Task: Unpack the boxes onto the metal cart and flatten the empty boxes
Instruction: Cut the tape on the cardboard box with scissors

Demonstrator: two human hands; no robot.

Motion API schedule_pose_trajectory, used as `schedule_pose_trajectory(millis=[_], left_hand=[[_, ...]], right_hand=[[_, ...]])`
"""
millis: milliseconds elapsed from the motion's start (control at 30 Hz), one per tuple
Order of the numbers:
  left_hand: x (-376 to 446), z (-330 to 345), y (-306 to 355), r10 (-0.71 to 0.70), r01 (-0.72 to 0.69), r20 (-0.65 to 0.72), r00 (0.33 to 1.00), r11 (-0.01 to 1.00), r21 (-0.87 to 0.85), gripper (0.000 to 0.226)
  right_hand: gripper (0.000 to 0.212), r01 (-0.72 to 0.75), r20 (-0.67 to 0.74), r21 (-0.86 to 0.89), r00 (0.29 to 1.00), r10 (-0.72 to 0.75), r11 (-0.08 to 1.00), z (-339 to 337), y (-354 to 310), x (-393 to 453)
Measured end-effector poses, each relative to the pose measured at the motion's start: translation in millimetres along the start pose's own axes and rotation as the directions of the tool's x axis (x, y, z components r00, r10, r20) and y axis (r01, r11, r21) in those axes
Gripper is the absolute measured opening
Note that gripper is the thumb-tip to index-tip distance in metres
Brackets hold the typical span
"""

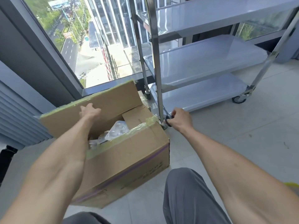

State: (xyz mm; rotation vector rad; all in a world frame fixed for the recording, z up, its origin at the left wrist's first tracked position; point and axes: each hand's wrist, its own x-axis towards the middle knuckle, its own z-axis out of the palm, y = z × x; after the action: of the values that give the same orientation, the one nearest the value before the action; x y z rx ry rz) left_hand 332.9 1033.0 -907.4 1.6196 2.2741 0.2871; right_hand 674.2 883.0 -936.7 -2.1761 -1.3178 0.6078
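Observation:
A brown cardboard box (126,159) stands open on the floor in front of me, with torn clear tape along its rim. My left hand (89,111) presses flat against the raised far flap (113,97). Clear plastic packs (116,130) show inside the box, partly hidden by my left forearm. The metal cart (202,62), with three bare shelves, stands just right of the box. My right hand (179,118) curls round a small black object (168,121) at the foot of the cart's near leg; I cannot tell whether it is the caster.
A floor-to-ceiling window (97,46) rises right behind the box and cart. Pale floor tiles (242,143) spread out to the right. My grey-trousered knee (186,191) is near the box's right corner. Something yellow (292,185) peeks in at the right edge.

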Motion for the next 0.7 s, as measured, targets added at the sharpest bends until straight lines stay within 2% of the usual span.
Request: schedule_pose_trajectory(millis=[100, 367, 433, 500, 533, 600, 700], left_hand=[[13, -4, -20, 0.032, -0.035, 0.026, 0.999, 0.994, 0.105, 0.060], [27, 35, -47, 0.039, -0.055, 0.126, 0.991, 0.991, 0.126, 0.078], [37, 46, -57, 0.054, -0.072, 0.174, 0.983, 0.992, 0.101, 0.067], [43, 60, -68, 0.076, -0.102, 0.221, 0.972, 0.989, 0.110, 0.039], [46, 67, -72, 0.089, -0.123, 0.225, 0.970, 0.982, 0.142, 0.032], [51, 71, -78, 0.109, -0.153, 0.215, 0.971, 0.968, 0.200, 0.033], [60, 65, -87, 0.132, -0.190, 0.297, 0.946, 0.966, 0.177, 0.033]], right_hand=[[0.026, -0.026, -0.013, 0.011, 1.000, 0.026, 1.000, 11, 5, -2], [0.022, 0.069, -0.114, 0.096, 0.992, -0.058, 0.993, 53, -27, 12], [0.023, 0.032, -0.123, 0.112, 0.992, -0.018, 0.993, 64, -34, 20], [0.021, -0.033, -0.133, 0.138, 0.990, 0.051, 0.990, 76, -34, 29], [0.022, -0.074, -0.133, 0.167, 0.986, 0.097, 0.983, 82, -32, 32], [0.028, -0.168, -0.135, 0.227, 0.970, 0.202, 0.959, 93, -30, 35], [0.033, -0.242, -0.153, 0.260, 0.945, 0.288, 0.935, 104, -29, 32]])
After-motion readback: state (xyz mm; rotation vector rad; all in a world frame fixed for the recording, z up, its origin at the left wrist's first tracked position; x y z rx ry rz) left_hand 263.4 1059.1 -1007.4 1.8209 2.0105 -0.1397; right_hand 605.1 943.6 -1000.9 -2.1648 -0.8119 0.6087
